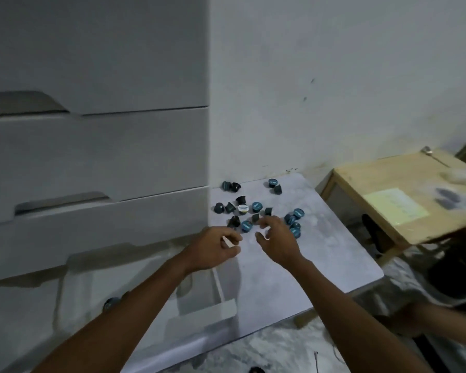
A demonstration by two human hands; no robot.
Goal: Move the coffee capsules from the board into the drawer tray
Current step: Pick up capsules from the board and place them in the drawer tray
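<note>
Several dark and teal-topped coffee capsules (256, 207) lie scattered on the far half of a pale grey board (293, 265). My left hand (213, 249) hovers at the board's left edge, fingers curled, nothing clearly in it. My right hand (277, 240) reaches over the board with fingers spread, fingertips just short of a dark capsule (254, 218) and a teal one (246, 226). Below left, the open white drawer tray (199, 300) holds one capsule (111, 304), partly hidden by my left forearm.
A white drawer cabinet (92, 157) rises on the left, against a white wall. A low wooden table (393, 195) with a paper sheet and a plastic bag stands to the right. Another capsule (256, 370) lies on the floor at the bottom edge.
</note>
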